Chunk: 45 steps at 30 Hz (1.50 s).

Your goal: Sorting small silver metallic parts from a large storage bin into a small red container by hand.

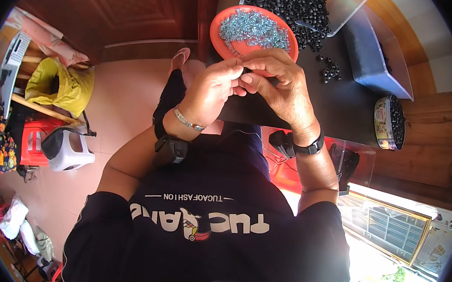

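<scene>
Head view: both hands, left (209,88) and right (279,84), meet fingertip to fingertip, pinching a tiny dark part, mostly hidden, just before the round orange plastic plate (217,33). Judged light, rigid, easily dropped; grip with fingertips. One plate of uncounted silvery screws (254,29); behind it, many small black beads (297,7) on the dark tabletop (347,103).

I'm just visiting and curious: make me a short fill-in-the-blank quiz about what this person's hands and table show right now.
1. The left hand and right hand meet fingertip to fingertip just in front of a round ____ dish.
2. That dish holds a heap of small silvery ____.
3. The small beads spread over the table are ____ in colour.

Missing words: orange; screws; black
</scene>
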Motion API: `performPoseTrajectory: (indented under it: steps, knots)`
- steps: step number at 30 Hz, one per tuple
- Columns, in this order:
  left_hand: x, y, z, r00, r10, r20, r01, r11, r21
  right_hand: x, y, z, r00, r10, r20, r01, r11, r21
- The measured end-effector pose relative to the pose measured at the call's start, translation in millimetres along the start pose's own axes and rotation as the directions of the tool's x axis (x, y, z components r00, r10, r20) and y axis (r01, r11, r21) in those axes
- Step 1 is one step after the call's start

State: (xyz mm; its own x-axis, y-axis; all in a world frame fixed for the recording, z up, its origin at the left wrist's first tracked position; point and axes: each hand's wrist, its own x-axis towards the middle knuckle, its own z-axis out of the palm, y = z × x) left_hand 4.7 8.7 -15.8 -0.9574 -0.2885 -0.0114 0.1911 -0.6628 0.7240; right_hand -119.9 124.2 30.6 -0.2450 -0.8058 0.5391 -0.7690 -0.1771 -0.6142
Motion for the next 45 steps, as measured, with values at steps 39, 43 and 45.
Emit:
performPoseTrajectory:
  steps: [39, 43, 45]
  knots:
    - [0.6, 9.3, -28.3, 0.99, -0.012, -0.143, -0.009, 0.989, -0.151, 62.5, 66.8, -16.4, 0.868, 0.368, 0.333, -0.435, 0.887, 0.154]
    - [4.3, 15.8, -16.6, 0.99, -0.052, -0.128, 0.042, 0.996, -0.08, 54.2, 44.3, -21.8, 0.871, 0.354, 0.342, -0.474, 0.79, 0.39]
    - [8.3, 15.7, -12.5, 0.991, -0.052, -0.125, 0.042, 0.996, -0.08, 49.4, 35.6, -19.1, 0.867, 0.354, 0.352, -0.493, 0.715, 0.495]
